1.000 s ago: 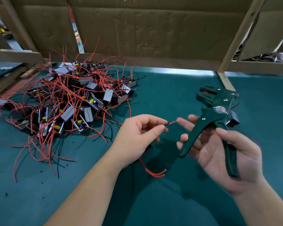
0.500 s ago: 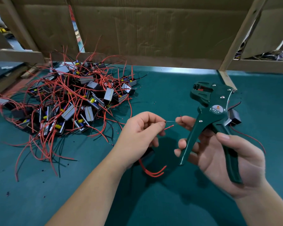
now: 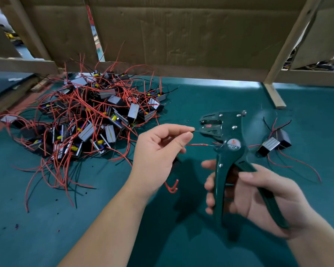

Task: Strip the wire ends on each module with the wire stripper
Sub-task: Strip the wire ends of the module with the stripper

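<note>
Wire stripper (image 3: 228, 132), 3 o'clock: glossy dark-green painted metal, shiny bare rivets. Centre wire (image 3: 196, 144): smooth red plastic sheath, bare metal strand. Table cover (image 3: 210, 97): matt teal, felt-like. Module pile (image 3: 89, 120), 10 o'clock: ribbed grey metal, black plastic cases. 12 o'clock: creased matt cardboard (image 3: 181, 35), rough bare wooden battens (image 3: 289, 41).

module pile (image 3: 89, 120) left on table (image 3: 181, 105), 2 modules (image 3: 274, 143) right, cardboard (image 3: 181, 35) behind

A single head-worn wide-angle camera looks forward and down at the green table (image 3: 239, 97), close: left hand (image 3: 156, 157) and right hand (image 3: 245, 201) fill lower centre; cardboard wall (image 3: 181, 39) across the top seems lens-bowed.
</note>
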### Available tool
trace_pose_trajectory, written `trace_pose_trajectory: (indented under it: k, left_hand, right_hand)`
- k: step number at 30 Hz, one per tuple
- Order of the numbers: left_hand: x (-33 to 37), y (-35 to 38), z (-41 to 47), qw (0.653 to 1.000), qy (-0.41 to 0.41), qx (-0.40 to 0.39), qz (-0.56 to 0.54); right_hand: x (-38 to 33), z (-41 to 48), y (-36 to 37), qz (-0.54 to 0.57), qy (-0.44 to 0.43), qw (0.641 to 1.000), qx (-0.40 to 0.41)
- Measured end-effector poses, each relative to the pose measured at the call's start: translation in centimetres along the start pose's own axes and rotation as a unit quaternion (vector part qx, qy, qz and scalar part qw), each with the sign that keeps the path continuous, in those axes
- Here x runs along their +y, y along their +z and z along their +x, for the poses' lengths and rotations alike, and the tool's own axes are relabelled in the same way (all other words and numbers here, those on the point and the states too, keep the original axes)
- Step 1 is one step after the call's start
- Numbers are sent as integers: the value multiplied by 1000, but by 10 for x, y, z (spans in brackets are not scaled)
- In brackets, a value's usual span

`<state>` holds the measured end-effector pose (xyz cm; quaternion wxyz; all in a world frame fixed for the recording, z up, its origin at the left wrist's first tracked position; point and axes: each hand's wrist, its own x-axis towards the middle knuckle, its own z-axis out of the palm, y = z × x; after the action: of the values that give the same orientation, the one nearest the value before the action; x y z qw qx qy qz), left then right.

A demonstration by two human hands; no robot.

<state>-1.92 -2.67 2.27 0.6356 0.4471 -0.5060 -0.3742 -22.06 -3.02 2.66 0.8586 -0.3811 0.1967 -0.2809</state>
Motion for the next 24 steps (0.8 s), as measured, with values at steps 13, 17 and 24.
trace_pose_trajectory:
  k: [13,17,24]
  left_hand:
    - [5,-3,1,998,43,11,43]
    - [7,-8,2,998,36,-8,55]
    - [11,-9,1,998,40,-40,20]
  right_hand:
    - [6,1,8,-20,30,999,-37]
    - [7,-1,9,-52,18,998,-15]
    - [5,-5,10,-73,12,997,1]
